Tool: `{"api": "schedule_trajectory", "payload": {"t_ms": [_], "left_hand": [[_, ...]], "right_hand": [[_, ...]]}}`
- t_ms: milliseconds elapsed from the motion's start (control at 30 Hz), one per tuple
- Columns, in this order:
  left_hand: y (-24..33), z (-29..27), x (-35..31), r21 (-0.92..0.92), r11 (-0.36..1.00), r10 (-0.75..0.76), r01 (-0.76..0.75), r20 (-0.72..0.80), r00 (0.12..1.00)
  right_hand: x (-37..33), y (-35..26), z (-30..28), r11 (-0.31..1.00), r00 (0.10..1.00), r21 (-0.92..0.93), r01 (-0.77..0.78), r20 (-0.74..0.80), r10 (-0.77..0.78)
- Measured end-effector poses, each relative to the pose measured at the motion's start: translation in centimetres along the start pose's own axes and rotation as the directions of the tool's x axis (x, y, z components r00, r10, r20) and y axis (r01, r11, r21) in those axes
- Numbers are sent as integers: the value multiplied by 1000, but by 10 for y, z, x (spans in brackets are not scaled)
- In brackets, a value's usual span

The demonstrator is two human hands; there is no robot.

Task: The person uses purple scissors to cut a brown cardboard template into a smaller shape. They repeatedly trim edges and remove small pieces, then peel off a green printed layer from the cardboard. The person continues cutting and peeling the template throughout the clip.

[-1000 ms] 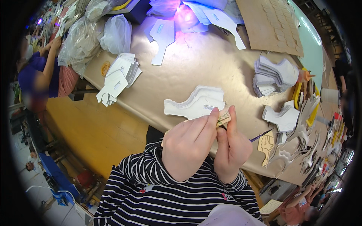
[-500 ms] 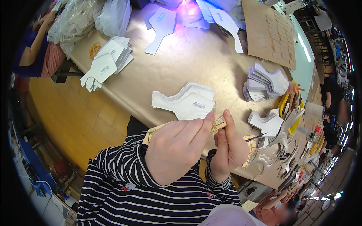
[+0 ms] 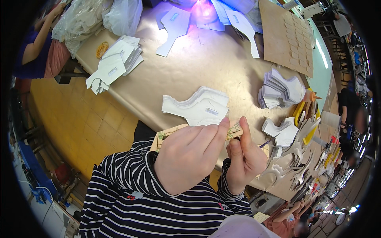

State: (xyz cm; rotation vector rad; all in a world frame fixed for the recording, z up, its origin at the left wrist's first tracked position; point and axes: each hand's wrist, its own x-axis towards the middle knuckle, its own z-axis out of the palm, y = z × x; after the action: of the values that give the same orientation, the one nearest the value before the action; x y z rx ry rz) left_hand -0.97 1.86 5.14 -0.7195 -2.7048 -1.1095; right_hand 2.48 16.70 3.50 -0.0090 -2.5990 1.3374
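Pale yellow board: flat, stiff-looking, green marks and dark lines on its face [image 3: 235, 131], up in both hands over the counter's near edge.
Left hand: fingers pinching the board [image 3: 187, 154], back of the hand covering its middle.
Right hand: fingers curled round a thin, dark pen-like tool [image 3: 263, 145], one fingertip against the board's end [image 3: 246, 160].
White stack: smooth, thin, curvy cutouts layered just beyond the hands [image 3: 198, 106].
Counter: covered in glossy tan sheeting, softly creased [image 3: 147, 85].
Brown sheet: rows of rounded shapes across it, far right corner [image 3: 287, 39].
Change: and there it is, the board's other end now shows left of the left hand, mostly hidden a second ago!
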Motion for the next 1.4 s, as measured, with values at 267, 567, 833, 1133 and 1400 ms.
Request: {"api": "schedule_trajectory", "payload": {"t_ms": [267, 567, 833, 1133, 1400], "left_hand": [[5, -1, 1, 32, 999, -1, 1, -1, 1000], [1, -1, 1, 58, 998, -19, 17, 31, 999], [1, 1, -1, 61, 998, -8, 9, -19, 1000], [1, -1, 0, 83, 996, 16, -13, -36, 999], [3, -1, 0, 86, 996, 30, -28, -14, 999]], "right_hand": [[2, -1, 0, 1000, 1000, 1, 25, -7, -25], [3, 0, 2, 992, 995, -77, 96, 15, -95], [1, -1, -3, 1000, 998, 18, -10, 70, 9], [5, -8, -4, 997, 997, -51, 55, 65, -52], [4, -5, -3, 990, 994, -80, 112, 27, -111]]}}
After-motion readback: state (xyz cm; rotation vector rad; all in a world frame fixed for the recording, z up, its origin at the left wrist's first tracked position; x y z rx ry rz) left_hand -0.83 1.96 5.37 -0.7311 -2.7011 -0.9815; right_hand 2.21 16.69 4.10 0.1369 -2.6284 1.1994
